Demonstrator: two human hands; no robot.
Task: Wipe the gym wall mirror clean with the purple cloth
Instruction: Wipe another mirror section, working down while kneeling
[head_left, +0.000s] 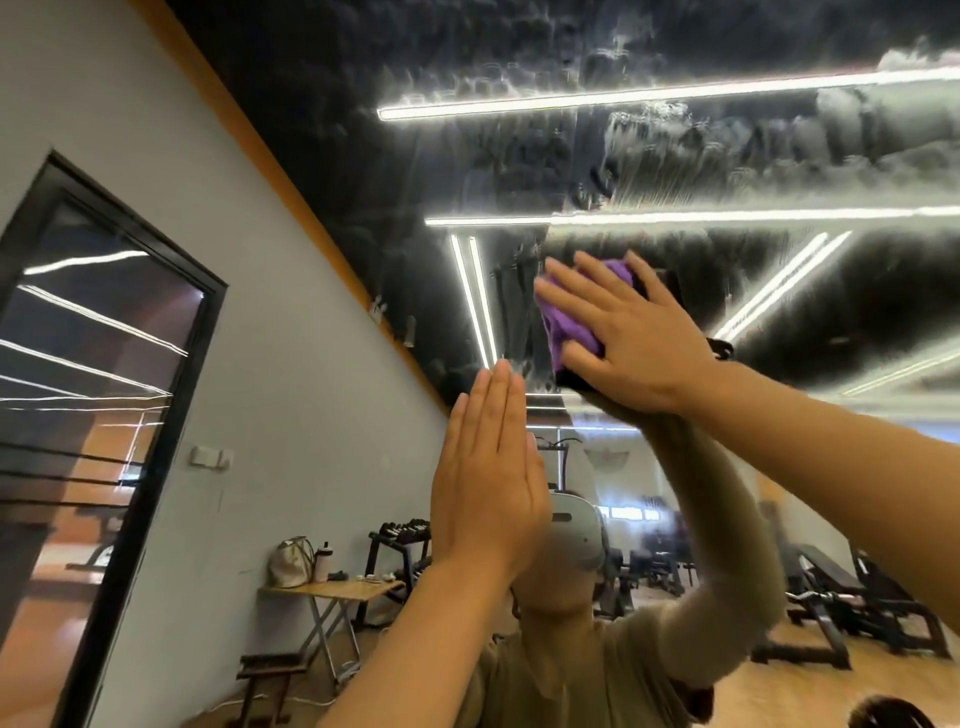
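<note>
I look up at a large wall mirror (675, 171) in a gym; its upper part, from 11 to 2 o'clock, is covered with smeared wet streaks, and long ceiling lights reflect in it. At 9 o'clock the grey wall (291, 415) has a dark-framed door (104, 415). Low in the reflection, near 7 o'clock, I see a small folding table (332, 590) with a bag (293, 561) on it.

My left hand (485, 473) is just below the centre. It is flat, the fingers straight and close together, pointing up toward 12 o'clock. It seems to lean on the glass, but I cannot tell for sure whether it touches.

To the right, just above the centre, my right hand (631, 332) has the fingers spread and presses the purple cloth (566, 322) flat against the mirror. The cloth is bunched under the palm and shows between the fingers.

I judge the wiping is in the middle: the area near the cloth looks clearer, while the streaks above and at 1 to 2 o'clock are not yet removed. The next move should bring the cloth up and to the right with even pressure, in overlapping strokes.
</note>
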